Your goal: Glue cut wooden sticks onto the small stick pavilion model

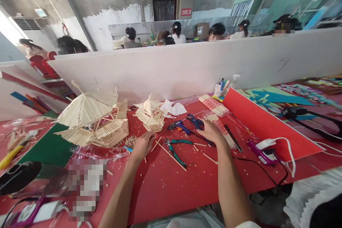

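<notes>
While the small stick pavilion [151,114] is standing upright on the red tabletop [165,188], the left hand [144,145] is hanging low just in front of it, back upward, its fingers bending toward the base; I cannot tell whether they are pinching anything. Well to the pavilion's right and slightly nearer the person, the right hand [212,131] is hovering with thumb and fingers parted, beside a blue tool [196,121], though whether it is touching that tool is not showing. Both forearms are slanting in from the near side, and the hands are keeping a wide gap between them. In front of the pavilion, toward its right, green-handled pliers [178,150] are lying in that gap with handles splaying, next to loose sticks [171,155]. A crumpled white tissue [173,108] is resting just right of the pavilion, and a larger stick pavilion [93,117] is crowding its left side. Farther right of it, stick packs [220,128] are lying before a slanting red board [262,121]. A white partition [181,67] is closing off the space behind the pavilion, while the widest stretch of tabletop, speckled with wood bits, is running forward from it to the near edge.
</notes>
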{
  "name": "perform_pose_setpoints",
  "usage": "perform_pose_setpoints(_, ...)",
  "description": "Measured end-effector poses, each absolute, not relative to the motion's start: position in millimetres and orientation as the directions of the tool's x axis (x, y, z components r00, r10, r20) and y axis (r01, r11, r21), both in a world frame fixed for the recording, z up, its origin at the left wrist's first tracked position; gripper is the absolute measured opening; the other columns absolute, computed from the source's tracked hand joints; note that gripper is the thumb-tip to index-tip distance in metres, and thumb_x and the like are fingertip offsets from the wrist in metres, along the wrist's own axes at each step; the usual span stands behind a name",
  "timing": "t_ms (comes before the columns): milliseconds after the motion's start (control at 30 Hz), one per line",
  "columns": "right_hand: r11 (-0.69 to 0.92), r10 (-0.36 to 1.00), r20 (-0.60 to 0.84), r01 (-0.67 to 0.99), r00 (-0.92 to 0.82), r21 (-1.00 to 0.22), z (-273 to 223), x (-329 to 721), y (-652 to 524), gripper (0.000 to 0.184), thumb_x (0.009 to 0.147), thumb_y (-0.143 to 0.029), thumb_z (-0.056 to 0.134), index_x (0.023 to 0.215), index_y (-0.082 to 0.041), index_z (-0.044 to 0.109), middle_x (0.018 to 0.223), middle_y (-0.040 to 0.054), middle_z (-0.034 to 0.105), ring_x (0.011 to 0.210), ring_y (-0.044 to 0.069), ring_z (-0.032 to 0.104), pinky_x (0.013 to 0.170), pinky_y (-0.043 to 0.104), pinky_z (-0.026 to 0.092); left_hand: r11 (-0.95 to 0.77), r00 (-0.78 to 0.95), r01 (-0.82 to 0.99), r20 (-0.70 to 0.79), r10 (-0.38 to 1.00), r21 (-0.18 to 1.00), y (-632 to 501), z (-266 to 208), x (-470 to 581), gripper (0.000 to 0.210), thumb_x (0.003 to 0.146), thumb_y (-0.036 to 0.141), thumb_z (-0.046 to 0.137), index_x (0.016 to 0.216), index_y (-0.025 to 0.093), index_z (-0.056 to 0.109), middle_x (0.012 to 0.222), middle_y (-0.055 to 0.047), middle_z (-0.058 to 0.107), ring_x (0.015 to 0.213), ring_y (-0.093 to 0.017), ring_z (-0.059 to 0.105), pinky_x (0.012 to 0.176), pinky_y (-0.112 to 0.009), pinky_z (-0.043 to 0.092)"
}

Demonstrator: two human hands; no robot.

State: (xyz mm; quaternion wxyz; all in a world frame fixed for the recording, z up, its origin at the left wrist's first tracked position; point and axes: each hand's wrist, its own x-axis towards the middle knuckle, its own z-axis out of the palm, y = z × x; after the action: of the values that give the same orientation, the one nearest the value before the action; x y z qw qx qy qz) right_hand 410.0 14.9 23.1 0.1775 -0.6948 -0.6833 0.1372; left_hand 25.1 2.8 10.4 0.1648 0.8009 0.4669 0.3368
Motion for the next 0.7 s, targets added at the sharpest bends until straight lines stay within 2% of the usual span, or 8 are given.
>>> perform_pose_setpoints(133,0.079,0.976,0.203,0.737,0.08,-0.671,35.1,416.3,6.1,0.06,0.094,-0.043,0.056,0.148,-0.016,0.051,0.146,0.0187,0.059,0.136,0.032,0.056,0.114,0.047,0.043,-0.446,0.319,0.605,0.312,0.895,0.66,-3.7,17.0,30.3,0.025,0.103,0.035,0.047,0.11,0.022,0.066,0.082,-0.002,0.073,0.072,-0.017,0.068,0.073,-0.026,0.049)
perform_pose_setpoints(233,0.235,0.967,0.249,0.545,-0.05,-0.804,49.6,409.4,-7.1,0.059,0.1,-0.051,0.046,0.152,-0.024,0.047,0.154,0.0118,0.055,0.145,0.028,0.048,0.121,0.047,0.037,-0.385,0.317,0.453,0.258,0.913,0.804,-8.7,18.9,40.4,0.029,0.1,0.043,0.052,0.116,0.022,0.065,0.086,-0.003,0.074,0.075,-0.017,0.07,0.075,-0.027,0.052)
perform_pose_setpoints(300,0.289,0.955,0.222,0.443,-0.198,-0.849,59.7,397.3,-16.9,0.058,0.102,-0.053,0.044,0.154,-0.026,0.046,0.149,0.0101,0.059,0.141,0.029,0.053,0.119,0.047,0.04,-0.308,0.313,0.275,0.219,0.924,0.911,-12.3,18.9,49.4,0.034,0.097,0.049,0.059,0.115,0.021,0.064,0.092,-0.006,0.076,0.083,-0.02,0.073,0.079,-0.03,0.055)
perform_pose_setpoints(367,0.337,0.906,0.184,0.386,-0.382,-0.859,67.9,379.5,-25.3,0.059,0.104,-0.052,0.043,0.155,-0.024,0.045,0.147,0.0117,0.061,0.135,0.029,0.058,0.116,0.048,0.043,-0.216,0.316,0.102,0.174,0.933,0.971,-16.4,19.5,58.1,0.039,0.092,0.055,0.066,0.106,0.019,0.065,0.092,-0.008,0.077,0.084,-0.021,0.074,0.08,-0.033,0.058)
perform_pose_setpoints(467,0.434,0.815,0.165,0.396,-0.556,-0.809,75.0,347.6,-32.9,0.056,0.106,-0.047,0.043,0.156,-0.023,0.043,0.154,0.0131,0.054,0.14,0.028,0.053,0.119,0.049,0.039,-0.112,0.336,-0.059,0.125,0.933,0.992,-22.4,23.1,66.4,0.044,0.086,0.059,0.072,0.094,0.017,0.063,0.086,-0.009,0.077,0.076,-0.02,0.073,0.074,-0.032,0.058)
perform_pose_setpoints(533,0.488,0.777,0.159,0.423,-0.609,-0.764,76.6,328.5,-35.4,0.055,0.107,-0.044,0.042,0.156,-0.022,0.043,0.156,0.0146,0.052,0.144,0.029,0.048,0.12,0.051,0.036,-0.08,0.335,-0.116,0.115,0.935,0.99,-25.0,26.6,68.4,0.046,0.085,0.06,0.074,0.093,0.016,0.062,0.082,-0.008,0.076,0.071,-0.019,0.072,0.07,-0.031,0.058)
perform_pose_setpoints(700,0.498,0.749,0.098,0.459,-0.656,-0.735,73.2,307.5,-40.1,0.054,0.108,-0.041,0.037,0.158,-0.021,0.04,0.148,0.0153,0.057,0.139,0.028,0.053,0.117,0.047,0.04,-0.056,0.276,-0.165,0.1,0.956,0.985,-25.2,32.5,68.0,0.048,0.081,0.06,0.078,0.089,0.016,0.062,0.079,-0.007,0.076,0.065,-0.016,0.07,0.064,-0.028,0.056)
